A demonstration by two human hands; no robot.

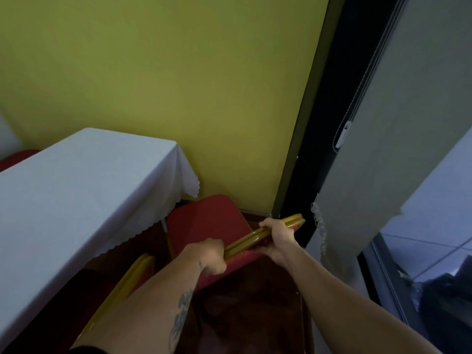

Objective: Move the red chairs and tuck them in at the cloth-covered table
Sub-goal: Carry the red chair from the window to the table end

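So both hands are on the chair right now, wrapped around the gold top rail of its backrest. The left hand is closed in a fist grip on the near end of the rail, and the right hand is curled over it further along, fingers hooked under and thumb on top. The rail runs diagonally, from lower left by the left hand up to the right toward the dark gap beside the blind. The red seat sits past the rail, on the far side from the person, with its front corner just beside the scalloped hem of the white cloth on the table. The table lies to the left of the chair and hands, its long edge running away toward the yellow wall, so I'd say the chair needs to swing its seat leftward and slide under the cloth edge. The left hand is the one nearer the table, so I'd guess it works as the pivot while the right pushes around. A second chair with the same gold frame sits nearer, low left, partly hidden by the left forearm, close to the table edge; can't tell whether it's fully tucked. Tight corner, so the wall side looks like the spot where a leg might catch.
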